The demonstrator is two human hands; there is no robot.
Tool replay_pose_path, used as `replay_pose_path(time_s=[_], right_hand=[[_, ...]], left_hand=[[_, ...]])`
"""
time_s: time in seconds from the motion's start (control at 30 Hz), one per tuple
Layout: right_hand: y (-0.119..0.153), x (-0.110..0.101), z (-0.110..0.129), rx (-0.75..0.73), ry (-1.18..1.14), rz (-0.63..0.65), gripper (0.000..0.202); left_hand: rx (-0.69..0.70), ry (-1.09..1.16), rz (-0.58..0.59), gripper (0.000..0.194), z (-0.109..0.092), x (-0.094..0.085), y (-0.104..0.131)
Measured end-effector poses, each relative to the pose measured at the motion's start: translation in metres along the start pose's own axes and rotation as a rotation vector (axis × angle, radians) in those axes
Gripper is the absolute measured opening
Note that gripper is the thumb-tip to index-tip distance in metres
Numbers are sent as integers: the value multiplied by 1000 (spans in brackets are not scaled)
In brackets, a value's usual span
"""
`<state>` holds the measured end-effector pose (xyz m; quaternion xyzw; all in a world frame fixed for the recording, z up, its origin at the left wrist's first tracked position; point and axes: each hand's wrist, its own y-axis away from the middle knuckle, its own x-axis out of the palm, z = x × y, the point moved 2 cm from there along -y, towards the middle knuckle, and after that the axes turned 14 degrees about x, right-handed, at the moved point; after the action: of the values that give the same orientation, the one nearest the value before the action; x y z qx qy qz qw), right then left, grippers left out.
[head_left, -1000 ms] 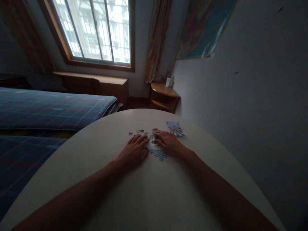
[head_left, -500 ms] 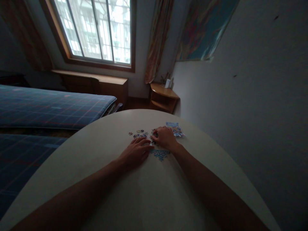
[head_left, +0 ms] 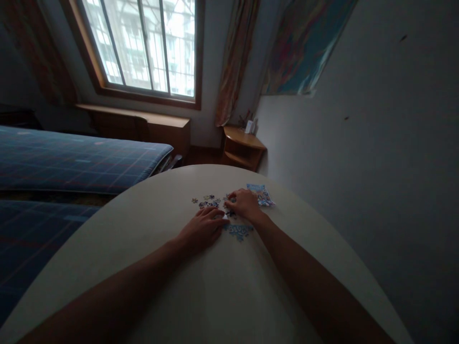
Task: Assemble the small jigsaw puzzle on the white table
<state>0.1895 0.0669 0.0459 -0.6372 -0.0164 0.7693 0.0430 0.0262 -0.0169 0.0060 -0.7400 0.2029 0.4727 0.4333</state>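
My left hand (head_left: 203, 227) rests low over the white table, thumb and forefinger closed on a small white-faced piece (head_left: 225, 217), which looks like a puzzle piece. To its right, my right hand (head_left: 245, 205) reaches in with curled fingers around a jigsaw puzzle piece (head_left: 232, 199), partly hidden by the fingers. Loose puzzle pieces (head_left: 209, 203) lie scattered just beyond my left fingers. Below both hands sits a joined blue patterned puzzle section (head_left: 239, 231) with a jagged lower edge. A colourful printed packet or picture sheet (head_left: 263, 195) lies behind my right hand.
The round white table (head_left: 150, 277) spans the front. A bed with a blue plaid mattress (head_left: 79, 160) stands to the left, and a white wall (head_left: 351, 167) runs along the right. Behind are a wooden corner shelf (head_left: 244, 137) and a desk (head_left: 165, 119) under the window.
The view has shifted slightly. My right hand has moved slightly left, its fingers still among the pieces; my left hand has barely moved and more of the white piece shows.
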Motion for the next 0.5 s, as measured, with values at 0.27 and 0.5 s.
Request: replay_pose_path(time_s=[0.27,0.5], right_hand=[[-8,2,9,48,-86,64,23],[13,-10,3,-118,-307,74,16]], left_hand=[[-10,15,-3,34,-2,-1,-1],[14,7,-40,33,-2,-2,-2]])
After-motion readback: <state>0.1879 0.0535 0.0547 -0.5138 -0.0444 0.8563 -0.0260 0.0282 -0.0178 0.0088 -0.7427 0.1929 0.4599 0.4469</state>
